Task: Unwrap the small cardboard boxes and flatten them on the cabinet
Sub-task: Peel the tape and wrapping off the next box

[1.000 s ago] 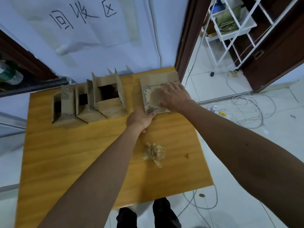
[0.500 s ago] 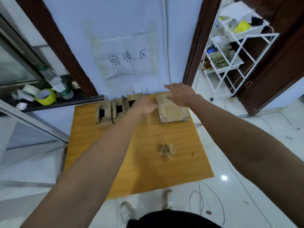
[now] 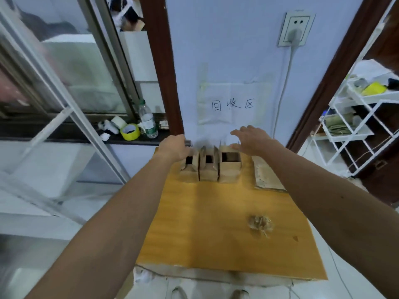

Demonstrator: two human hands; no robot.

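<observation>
the cabinet (image 3: 216, 229) has a smooth yellow wooden top pushed up against the wall (image 3: 226, 61), and that slick face is the first worry: cardboard pressed at a slant could skate away instead of folding. at its far end, along the wall, three small cardboard boxes stand in a row, touching side by side, mouths open and flaps raised: the left box (image 3: 190, 168), the middle box (image 3: 208, 171) and the right box (image 3: 230, 170). packed so tightly, they would likely drag or tip one another if one were yanked out rather than lifted clear. just beside them to the right lies the flattened box (image 3: 267, 175), done with by the look of it, but it sits right at the cabinet's right edge (its near part is hidden by the forearm), so a careless sweep of that arm could nudge it onto the floor. the right hand (image 3: 251, 139) hovers over the right box, fingers spread and relaxed, grasping nothing, thumb near a raised flap. the left hand (image 3: 176, 147) is at the far left side of the left box; its fingers are out of sight behind the knuckles, so i cannot tell whether it grips the box or merely touches it. reaching for both ends at once risks squeezing the row crooked. nearer the person, well apart from the boxes, a wad of stripped wrapping (image 3: 260, 223) lies loose and could be brushed off.
</observation>
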